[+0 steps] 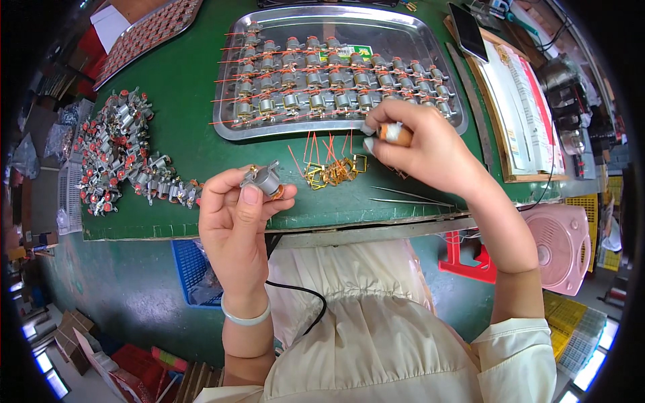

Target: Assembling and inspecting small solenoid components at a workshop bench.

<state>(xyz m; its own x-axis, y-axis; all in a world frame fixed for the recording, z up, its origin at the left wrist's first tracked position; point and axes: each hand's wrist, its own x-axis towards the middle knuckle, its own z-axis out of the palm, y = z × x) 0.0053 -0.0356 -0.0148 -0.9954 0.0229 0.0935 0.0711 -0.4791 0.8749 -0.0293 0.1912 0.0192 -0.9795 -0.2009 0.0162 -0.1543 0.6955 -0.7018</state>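
Between the thumb and fingers of my left hand (236, 218) is a small silver motor (266, 181) with metal tabs and a copper-orange end, held above the table's front part. My right hand (423, 144) is curled in a pinch in front of the tray, with whitish coverings on the fingertips and tan tape round one finger. Whatever its fingertips hold, if anything, is too small to make out. Just left of and below it lies a pile of brass brackets (332, 172) with upright orange wires. Tweezers (413, 200) rest on the table near its front edge.
A metal tray (228, 133) carries rows of similar motors with orange wires. A heap of motors (117, 148) spreads on the left, and another filled tray (144, 47) stands far left. At right are a phone (468, 32), a board with papers (521, 107) and a thin black cable.
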